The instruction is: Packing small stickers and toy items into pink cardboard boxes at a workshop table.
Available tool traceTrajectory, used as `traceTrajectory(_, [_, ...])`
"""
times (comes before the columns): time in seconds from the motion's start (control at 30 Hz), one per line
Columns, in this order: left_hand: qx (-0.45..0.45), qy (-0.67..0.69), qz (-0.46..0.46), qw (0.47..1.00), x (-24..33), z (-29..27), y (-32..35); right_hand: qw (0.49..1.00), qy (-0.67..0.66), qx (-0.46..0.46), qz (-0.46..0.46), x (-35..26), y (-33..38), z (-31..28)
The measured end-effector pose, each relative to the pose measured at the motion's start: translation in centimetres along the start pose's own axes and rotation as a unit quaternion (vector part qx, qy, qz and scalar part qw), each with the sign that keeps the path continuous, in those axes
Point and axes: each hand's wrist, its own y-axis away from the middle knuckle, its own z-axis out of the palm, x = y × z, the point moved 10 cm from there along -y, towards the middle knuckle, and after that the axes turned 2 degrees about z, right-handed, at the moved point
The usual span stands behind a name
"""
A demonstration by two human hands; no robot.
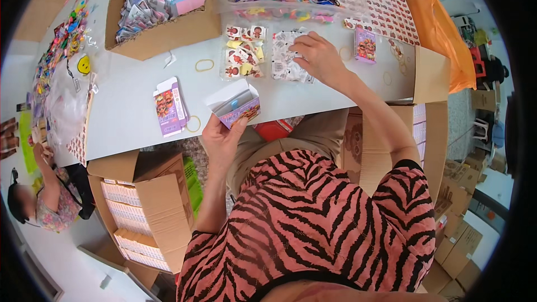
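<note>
My left hand (221,140) grips a small purple carton (240,113) with its white top flaps raised and something grey inside. My right hand (321,59) is over a clear tray of small white printed packets (288,70); its fingers are bent and apart, and I see nothing held between them. Left of that tray lies another clear tray with character-printed cards or packets (244,50) and pale yellow pieces. A flat-lying purple carton (169,107) with an open flap is on the table to the left. A closed purple carton (364,45) rests right of my right hand.
At the back stand a cardboard box of small packets (151,45) and a clear bin of colourful trinkets (279,8). Rubber bands (205,65), sticker sheets (386,5) and an orange bag (439,33) lie around. Open cartons (162,207) flank me. Another person (50,196) works at far left.
</note>
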Motion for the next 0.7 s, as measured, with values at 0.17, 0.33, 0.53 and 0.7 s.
traceTrajectory(0.17, [-0.008,0.007,-0.019,1.0,-0.7,0.1,0.7,0.999,0.016,-0.028,-0.019,-1.5,-1.1,2.2])
traceTrajectory(0.33, [-0.007,0.009,-0.022,1.0,-0.8,0.1,1.0,0.996,0.041,-0.074,-0.03,-2.0,-1.0,4.9])
traceTrajectory(0.53, [-0.014,0.03,-0.036,0.999,-0.9,0.1,0.8,0.999,0.002,-0.024,-0.023,-1.5,-1.0,4.3])
traceTrajectory(0.7, [-0.026,0.044,-0.028,0.998,-0.6,0.6,0.4,0.992,-0.124,0.025,0.007,-1.2,-1.7,-0.2])
